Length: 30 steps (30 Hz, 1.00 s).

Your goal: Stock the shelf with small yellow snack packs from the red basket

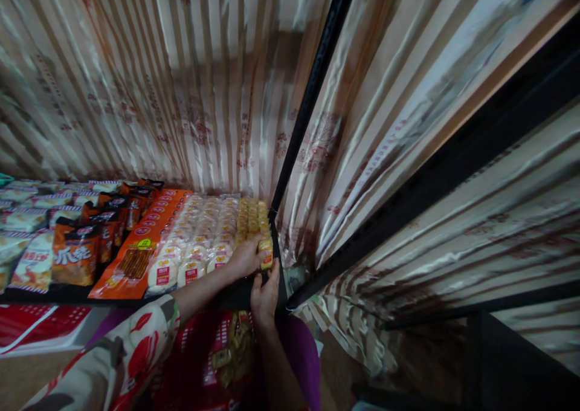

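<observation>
At the right end of a black shelf, both hands meet on a small yellow-wrapped snack packet. My left hand reaches across from the left, its fingers closed on the packet's side. From below, my right hand pinches the packet's lower end between thumb and fingers. Behind it run rows of similar yellow snack packets. Left of these stand rows of clear-wrapped round white rice crackers, partly covered by my left hand and forearm.
An orange snack bag, orange-and-black bags and white bags fill the shelf leftward. A black post rises at the shelf corner before a pleated curtain. Below is an open red bag holding yellow packets.
</observation>
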### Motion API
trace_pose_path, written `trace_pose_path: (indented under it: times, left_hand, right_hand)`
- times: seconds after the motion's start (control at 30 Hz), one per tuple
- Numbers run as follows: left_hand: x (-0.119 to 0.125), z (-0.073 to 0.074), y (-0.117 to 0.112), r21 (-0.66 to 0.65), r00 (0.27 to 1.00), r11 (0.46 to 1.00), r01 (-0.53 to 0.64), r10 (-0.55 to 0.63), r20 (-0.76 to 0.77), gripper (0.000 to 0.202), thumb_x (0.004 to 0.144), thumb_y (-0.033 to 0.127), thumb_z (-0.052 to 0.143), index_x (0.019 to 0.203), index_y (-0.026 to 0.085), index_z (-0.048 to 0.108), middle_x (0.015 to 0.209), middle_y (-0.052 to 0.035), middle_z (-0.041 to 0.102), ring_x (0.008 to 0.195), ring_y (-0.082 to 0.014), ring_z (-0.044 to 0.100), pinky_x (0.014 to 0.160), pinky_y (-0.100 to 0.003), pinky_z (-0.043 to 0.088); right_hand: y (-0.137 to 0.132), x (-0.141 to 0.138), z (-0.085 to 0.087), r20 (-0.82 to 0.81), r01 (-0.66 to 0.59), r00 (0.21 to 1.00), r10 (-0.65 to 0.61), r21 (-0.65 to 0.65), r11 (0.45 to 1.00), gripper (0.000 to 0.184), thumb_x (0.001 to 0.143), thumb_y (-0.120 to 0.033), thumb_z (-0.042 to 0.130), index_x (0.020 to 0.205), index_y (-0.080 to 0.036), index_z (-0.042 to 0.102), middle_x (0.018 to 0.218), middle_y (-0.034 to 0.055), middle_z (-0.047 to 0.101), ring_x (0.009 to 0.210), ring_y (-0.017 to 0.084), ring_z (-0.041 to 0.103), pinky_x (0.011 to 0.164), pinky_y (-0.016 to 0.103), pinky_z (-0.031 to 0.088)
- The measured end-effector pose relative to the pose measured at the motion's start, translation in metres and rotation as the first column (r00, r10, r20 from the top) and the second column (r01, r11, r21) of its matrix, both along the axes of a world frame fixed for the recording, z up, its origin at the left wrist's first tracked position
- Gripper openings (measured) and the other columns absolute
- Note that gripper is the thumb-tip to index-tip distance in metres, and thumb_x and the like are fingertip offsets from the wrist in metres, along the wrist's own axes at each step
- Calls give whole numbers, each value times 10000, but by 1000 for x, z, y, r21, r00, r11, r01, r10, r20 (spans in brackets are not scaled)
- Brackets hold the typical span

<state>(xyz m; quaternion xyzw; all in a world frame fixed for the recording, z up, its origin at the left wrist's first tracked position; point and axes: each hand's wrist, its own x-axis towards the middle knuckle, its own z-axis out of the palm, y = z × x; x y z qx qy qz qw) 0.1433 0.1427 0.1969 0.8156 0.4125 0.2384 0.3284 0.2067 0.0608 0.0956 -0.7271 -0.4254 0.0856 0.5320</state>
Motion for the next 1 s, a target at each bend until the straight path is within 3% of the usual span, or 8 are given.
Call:
trace_pose_path:
  times: [0.23, 0.57, 0.7, 0.87, 1.0]
  left_hand:
    - [2, 16, 24, -10, 995, 997, -80, 80, 64, 371, 778, 268, 532, 1137, 176, 546, 908, -35, 654, 783, -153, 596, 746, -249, 455]
    - [20, 30, 48, 3, 990, 999, -54, 54, 130, 361, 754, 207, 544, 1112, 168, 562, 892, -12, 638, 753, -124, 568, 759, -242, 449]
    - [32, 38, 59, -3, 987, 995, -96, 96, 128, 359, 727, 146, 559, 1084, 177, 585, 919, -9, 642, 792, -129, 572, 799, -259, 450]
    - [44, 37, 84, 53, 982, 992, -115, 105, 156, 359, 714, 104, 556, 1060, 174, 619, 976, -26, 647, 854, -146, 580, 825, -274, 456]
    - [53, 35, 104, 84, 985, 992, -91, 78, 153, 355, 729, 98, 534, 1066, 156, 630, 928, -36, 657, 847, -150, 589, 836, -278, 460]
  right_hand:
    - [9, 4, -1, 155, 11, 988, -17, 37, 999, 553, 823, -247, 343, 1348, -77, 303, 1378, 203, 364, 1297, 275, 313, 1013, 476, 313]
    - [18, 9, 5, 168, 6, 986, -7, 6, 1000, 550, 849, -292, 354, 1342, -52, 308, 1381, 233, 352, 1303, 281, 306, 1010, 488, 310]
    - [23, 11, 14, 202, 13, 979, -20, 33, 999, 556, 868, -331, 348, 1352, -61, 295, 1382, 235, 349, 1306, 288, 298, 1000, 501, 313]
    - [35, 17, 29, 216, 20, 976, -39, 89, 996, 542, 882, -335, 323, 1353, -67, 295, 1380, 220, 353, 1309, 276, 292, 1019, 486, 301]
    - [48, 25, 29, 231, 18, 972, -37, 84, 996, 531, 879, -334, 314, 1325, -46, 336, 1349, 233, 391, 1297, 283, 310, 1015, 487, 309]
